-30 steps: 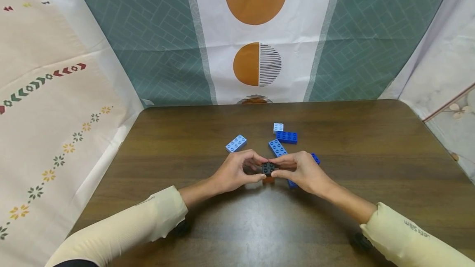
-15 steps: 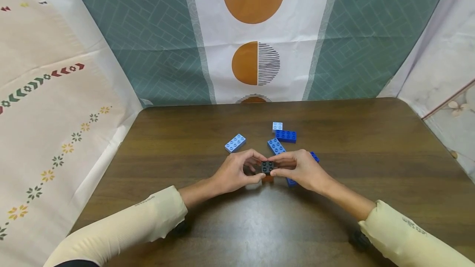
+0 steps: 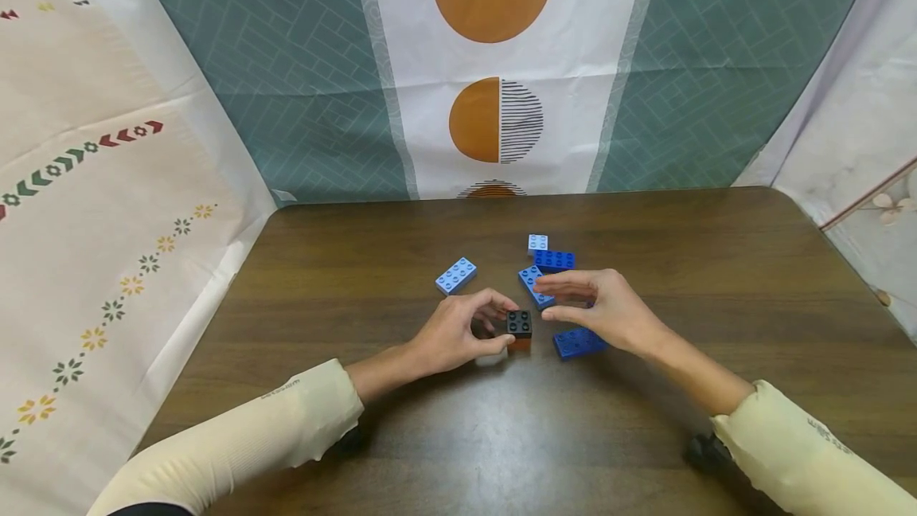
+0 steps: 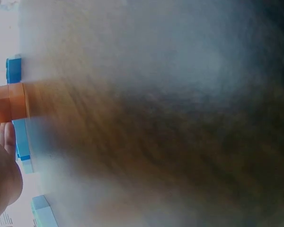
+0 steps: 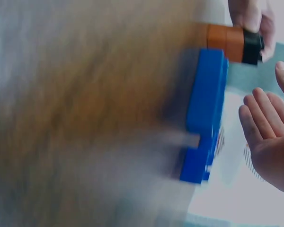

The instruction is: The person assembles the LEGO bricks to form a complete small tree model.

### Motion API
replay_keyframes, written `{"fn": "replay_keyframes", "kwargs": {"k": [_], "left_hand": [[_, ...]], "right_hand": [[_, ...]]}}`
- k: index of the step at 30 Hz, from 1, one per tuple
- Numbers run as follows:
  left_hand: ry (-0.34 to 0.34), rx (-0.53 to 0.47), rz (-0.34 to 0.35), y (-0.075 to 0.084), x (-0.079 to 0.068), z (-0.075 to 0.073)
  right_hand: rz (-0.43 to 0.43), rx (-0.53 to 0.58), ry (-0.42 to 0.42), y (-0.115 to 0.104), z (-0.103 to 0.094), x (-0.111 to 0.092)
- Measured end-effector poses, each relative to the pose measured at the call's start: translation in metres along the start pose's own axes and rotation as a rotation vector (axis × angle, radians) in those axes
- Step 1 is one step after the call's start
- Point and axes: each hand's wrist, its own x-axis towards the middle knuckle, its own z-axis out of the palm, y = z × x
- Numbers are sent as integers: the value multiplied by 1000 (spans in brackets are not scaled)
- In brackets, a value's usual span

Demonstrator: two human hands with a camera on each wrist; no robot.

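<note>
My left hand [image 3: 454, 331] pinches a small black building brick [image 3: 519, 317], thumb in front and fingertips behind. It sits on top of orange bricks [image 3: 520, 344], and the right wrist view shows two orange layers [image 5: 226, 42] under the black top, standing upright on the table. To the right, apart from this stack, my right hand [image 3: 609, 309] hovers with its fingers extended and nothing between them. Below it lies a blue brick [image 3: 576, 343], its right end covered by the hand. A medium-blue brick [image 3: 530, 279] lies just beyond the right fingertips.
Behind on the brown table [image 3: 358, 261] lie a light-blue brick [image 3: 456, 275], a dark-blue brick [image 3: 555, 261] and a small pale-blue brick [image 3: 537, 243]. A patterned cloth [image 3: 494, 62] hangs at the table's far edge.
My right hand has let go of the black brick and moved right and slightly up, uncovering more of the blue brick. The left hand stays in place on the stack.
</note>
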Motion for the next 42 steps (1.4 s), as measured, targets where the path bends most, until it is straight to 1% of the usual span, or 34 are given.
{"fn": "replay_keyframes", "kwargs": {"k": [7, 12, 17, 21, 24, 31, 35, 42], "left_hand": [[-9, 2, -25, 1, 0, -1], [-8, 8, -25, 1, -1, -1], [-3, 13, -26, 1, -1, -2], [-2, 17, -24, 2, -1, -2], [-4, 14, -21, 2, -1, -2], [-1, 4, -12, 3, -2, -2], [1, 10, -14, 3, -2, -2], [6, 22, 0, 2, -2, -1]], "right_hand": [[35, -63, 65, 10, -28, -3], [78, -78, 76, 19, -35, -7], [103, -55, 64, 26, -29, -4], [79, -39, 42, 28, -21, 2], [62, -49, 26, 28, -16, 6], [60, -116, 16, 27, -5, 18], [77, -138, 12, 26, 2, 23], [94, -236, 50, 23, 13, 30]]}}
